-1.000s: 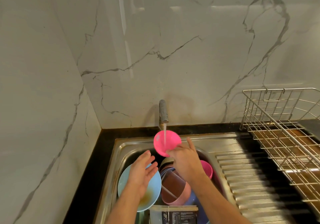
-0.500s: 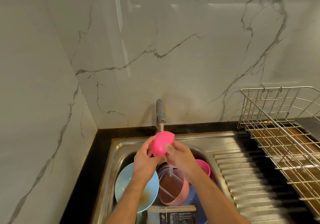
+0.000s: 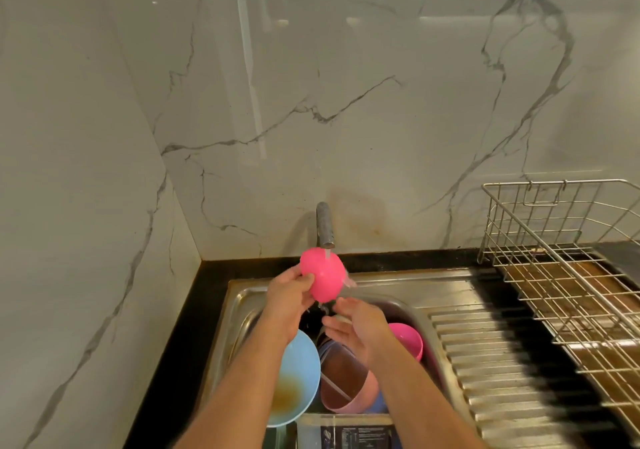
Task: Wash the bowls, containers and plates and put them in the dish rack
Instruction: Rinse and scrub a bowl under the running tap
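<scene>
Your left hand (image 3: 289, 298) pinches the pink bowl (image 3: 323, 278) under the running tap (image 3: 325, 224); your right hand (image 3: 360, 327) hangs spread just below, holding nothing.

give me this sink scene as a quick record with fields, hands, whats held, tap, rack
left hand: grips pink bowl, outside up, under the tap
right hand: open below the bowl, holding nothing
tap: running onto the bowl
sink: blue plate with brown residue, divided pink container, second pink bowl
dish rack: right of the sink, no dishes visible in it
</scene>
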